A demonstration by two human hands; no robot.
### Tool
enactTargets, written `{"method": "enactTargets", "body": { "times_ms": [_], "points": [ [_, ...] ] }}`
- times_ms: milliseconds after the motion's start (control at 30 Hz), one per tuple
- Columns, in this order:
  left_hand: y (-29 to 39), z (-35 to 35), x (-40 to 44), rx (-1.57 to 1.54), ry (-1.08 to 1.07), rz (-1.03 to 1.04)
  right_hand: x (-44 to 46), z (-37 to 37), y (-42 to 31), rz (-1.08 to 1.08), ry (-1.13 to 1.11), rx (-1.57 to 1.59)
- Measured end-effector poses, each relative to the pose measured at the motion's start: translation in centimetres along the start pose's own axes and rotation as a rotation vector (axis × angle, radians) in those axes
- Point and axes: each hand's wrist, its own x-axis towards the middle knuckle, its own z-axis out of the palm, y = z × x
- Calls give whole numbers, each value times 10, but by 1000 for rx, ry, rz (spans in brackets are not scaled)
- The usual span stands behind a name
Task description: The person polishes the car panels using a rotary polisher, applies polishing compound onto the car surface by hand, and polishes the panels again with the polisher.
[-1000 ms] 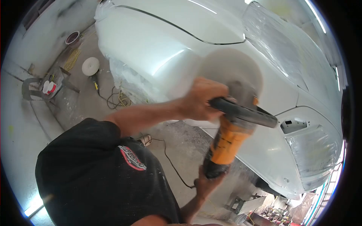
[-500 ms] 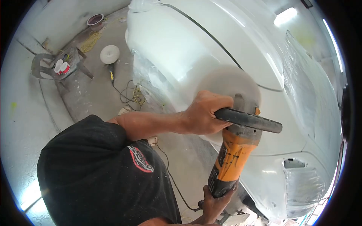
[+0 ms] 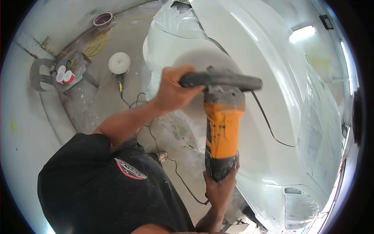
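Observation:
My left hand is wrapped round the black loop handle at the front of an orange and black polisher. My right hand grips the polisher's black rear end from below. The round pad is a pale blur, mostly behind the handle and my left hand. It lies over a white car body panel; its exact contact is hidden. A dark seam runs across the car near the tool. Clear plastic film covers parts of the car.
A second polisher with a white pad lies on the floor. Dark cable winds past my feet. A grey chair carries white and red tubs. Yellow cord and a maroon tub are by the wall.
Both hands have carried the polisher up and to the left in view, and it now stands more upright in the picture. The camera view has shifted too. The grip is unchanged.

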Motion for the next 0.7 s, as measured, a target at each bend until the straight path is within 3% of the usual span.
{"method": "enactTargets", "body": {
  "times_ms": [233, 300, 400, 433, 533, 600, 700],
  "points": [
    [-57, -57, 38, -13, 286, -62, 57, 56, -34, -5, -146, 14],
    [-75, -78, 31, -17, 227, -155, 61, 76, -24, 16, -178, 25],
    [-96, -74, -3, 183, 225, 120, 46, 115, 26, -138, -26, 35],
    [-97, -69, -10, 197, 216, 222, 39, 125, 43, -92, -27, 56],
    [-78, -31, -35, -21, 44, 404, 3, 137, 92, 16, 9, 66],
    [-65, -10, -49, -149, -180, 384, -14, 141, 119, -1, 63, 30],
    [-44, 40, -65, -234, -408, 465, -53, 163, 189, 18, 278, 320]
  ]
}}
